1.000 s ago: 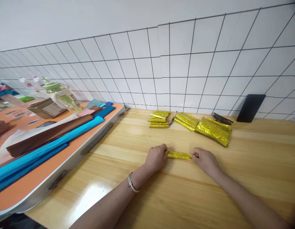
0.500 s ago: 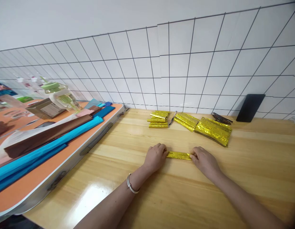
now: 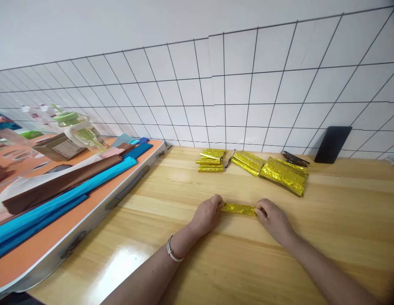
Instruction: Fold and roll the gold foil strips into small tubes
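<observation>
Gold foil, crinkled and shiny: one narrow folded gold foil strip (image 3: 238,209) near the middle of the pale wooden tabletop (image 3: 247,262), well apart from its back edge and roughly parallel to it. Left hand (image 3: 208,216), silver-coloured bangle (image 3: 174,249) at the wrist, pinches the strip's left end between thumb and curled fingers. Right hand (image 3: 275,218) pinches the other end, thumb against forefinger. Strip runs straight between them; whether its underside touches the wood, cannot tell. Step in hand looks like pressing or straightening a fold, both ends held at once. Next move, as I judge it, calls for an even, light pinch, thumbs running along the crease without twisting or tearing the foil. Along the back edge, left to right: a small pile of narrow gold foil folds (image 3: 211,161), a slim dark pen (image 3: 230,159) just beside it, two flat batches of wider gold foil sheets (image 3: 284,176) overlapping or touching, a dark brown toothed clip (image 3: 295,159) behind them, and a flat black rectangular slab (image 3: 333,145) leaning on the white tiled wall (image 3: 244,89). Off the left edge, a white-rimmed orange panel (image 3: 25,254) carries bright blue folded lengths (image 3: 88,190) and a brown one (image 3: 63,186).
</observation>
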`<state>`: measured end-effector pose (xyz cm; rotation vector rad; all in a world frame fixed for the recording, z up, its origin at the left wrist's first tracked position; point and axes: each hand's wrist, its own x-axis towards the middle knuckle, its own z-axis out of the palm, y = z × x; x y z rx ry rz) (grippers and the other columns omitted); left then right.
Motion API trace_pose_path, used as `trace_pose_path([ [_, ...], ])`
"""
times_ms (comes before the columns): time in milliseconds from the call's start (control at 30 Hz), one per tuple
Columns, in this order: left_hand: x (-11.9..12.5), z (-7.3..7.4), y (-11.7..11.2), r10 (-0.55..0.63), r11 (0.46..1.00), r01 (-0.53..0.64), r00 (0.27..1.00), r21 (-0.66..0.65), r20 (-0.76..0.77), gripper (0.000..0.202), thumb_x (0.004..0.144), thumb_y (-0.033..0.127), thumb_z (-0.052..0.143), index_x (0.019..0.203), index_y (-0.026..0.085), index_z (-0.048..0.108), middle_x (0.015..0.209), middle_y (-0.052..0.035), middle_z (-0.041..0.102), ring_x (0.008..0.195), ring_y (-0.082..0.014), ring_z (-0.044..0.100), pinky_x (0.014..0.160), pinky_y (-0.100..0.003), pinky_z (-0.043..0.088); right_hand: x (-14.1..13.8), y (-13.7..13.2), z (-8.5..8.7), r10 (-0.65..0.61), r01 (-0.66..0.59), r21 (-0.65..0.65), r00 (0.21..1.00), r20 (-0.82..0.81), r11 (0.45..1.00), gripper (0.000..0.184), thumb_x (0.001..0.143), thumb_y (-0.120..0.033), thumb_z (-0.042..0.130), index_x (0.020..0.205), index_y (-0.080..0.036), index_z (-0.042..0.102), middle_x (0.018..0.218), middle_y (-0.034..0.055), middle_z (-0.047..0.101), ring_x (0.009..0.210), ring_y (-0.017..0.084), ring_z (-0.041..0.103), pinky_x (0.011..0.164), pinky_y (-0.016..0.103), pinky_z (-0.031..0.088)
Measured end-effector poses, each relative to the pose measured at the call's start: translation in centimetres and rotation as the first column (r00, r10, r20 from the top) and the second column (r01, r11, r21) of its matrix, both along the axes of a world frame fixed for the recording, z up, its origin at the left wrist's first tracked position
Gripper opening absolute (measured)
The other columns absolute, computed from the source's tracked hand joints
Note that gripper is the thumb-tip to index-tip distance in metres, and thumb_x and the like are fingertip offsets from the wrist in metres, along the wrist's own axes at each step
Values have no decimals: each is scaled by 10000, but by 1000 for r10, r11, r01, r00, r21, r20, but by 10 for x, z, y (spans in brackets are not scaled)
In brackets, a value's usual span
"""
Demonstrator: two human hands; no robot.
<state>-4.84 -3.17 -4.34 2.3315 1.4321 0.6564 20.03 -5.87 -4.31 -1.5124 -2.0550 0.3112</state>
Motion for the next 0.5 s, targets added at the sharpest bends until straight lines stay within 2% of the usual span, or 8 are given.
trace_pose_path([
  [100, -4, 1, -3, -107, 987, 88, 984, 138, 143, 110, 900, 150, 335, 927, 190, 434, 841, -43, 585, 714, -138, 552, 645, -254, 439, 1, -2, 3, 21, -11, 79, 992, -125, 997, 100, 858, -206, 428, 795, -215, 506, 834, 39, 591, 780, 173, 563, 711, 299, 445],
  [200, -7, 3, -5, -266, 924, 181, 937, 337, 226, 141, 863, 86, 357, 934, 191, 418, 927, -65, 582, 781, -138, 549, 682, -267, 457, 2, -4, 7, 35, -5, 125, 970, -239, 992, 81, 861, -232, 451, 823, -219, 521, 1041, 62, 599, 941, 185, 572, 810, 323, 453],
  [267, -7, 4, -6, -328, 880, 203, 914, 429, 239, 177, 838, 50, 384, 938, 190, 419, 942, -70, 584, 817, -143, 549, 697, -275, 466, 2, -5, 9, 42, -6, 121, 955, -294, 993, 63, 858, -235, 471, 836, -223, 528, 1078, 54, 600, 984, 182, 572, 841, 325, 452],
  [367, -8, 6, -7, -360, 844, 199, 899, 497, 251, 234, 814, 11, 411, 965, 190, 423, 958, -78, 590, 843, -145, 555, 705, -283, 474, 3, -6, 12, 61, -16, 136, 942, -329, 991, 55, 855, -212, 487, 864, -228, 539, 1032, 38, 618, 970, 172, 582, 861, 324, 447],
  [500, -9, 7, -8, -368, 828, 175, 886, 532, 282, 266, 807, 0, 434, 993, 190, 436, 983, -86, 606, 849, -149, 568, 716, -302, 477, 4, -9, 18, 121, -36, 247, 932, -340, 968, 84, 847, -172, 504, 886, -233, 547, 991, 28, 622, 938, 165, 589, 860, 319, 447],
])
